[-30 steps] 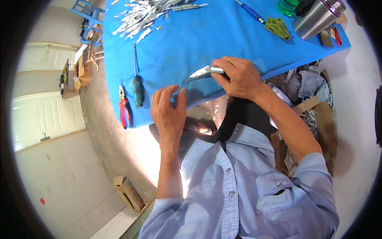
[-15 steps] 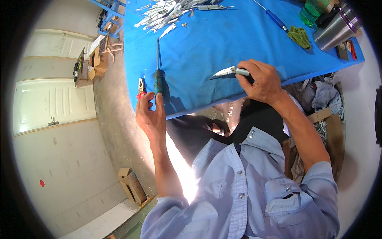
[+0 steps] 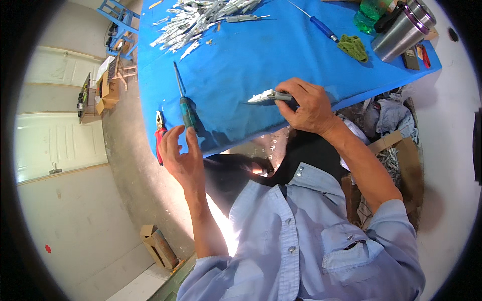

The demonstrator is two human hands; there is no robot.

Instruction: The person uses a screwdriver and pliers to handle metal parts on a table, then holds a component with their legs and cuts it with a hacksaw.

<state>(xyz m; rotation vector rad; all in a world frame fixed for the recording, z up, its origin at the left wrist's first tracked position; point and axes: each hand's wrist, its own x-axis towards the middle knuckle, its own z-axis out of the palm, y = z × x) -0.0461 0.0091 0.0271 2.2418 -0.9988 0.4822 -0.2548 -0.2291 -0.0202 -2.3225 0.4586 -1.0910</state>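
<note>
My right hand point(image 3: 309, 106) pinches a slim part with a grey body and a white, jagged end point(image 3: 262, 96) between thumb and fingers, its white end pointing left over the blue-covered table point(image 3: 236, 65). At the table's near left edge is my left hand point(image 3: 182, 158), fingers curved and apart, with nothing held between them. Its thumb tip is at the butt of a screwdriver with a dark green handle point(image 3: 187, 112); whether they touch I cannot tell. Beside those fingers lie red-handled pliers point(image 3: 160, 133), jaws pointing away from me.
A heap of similar white-grey parts point(image 3: 196, 25) lies at the far left. To the right are a blue-handled screwdriver point(image 3: 324, 28), a green cloth point(image 3: 353, 47), a steel tumbler point(image 3: 401, 35) and a green bottle point(image 3: 369, 17). An open carton point(image 3: 401, 160) stands below the table's right side.
The view has shifted, moving the scene leftward. The green screwdriver has tilted, its tip swinging left, and my left hand has drawn slightly back from its handle. My right hand keeps its grip.
</note>
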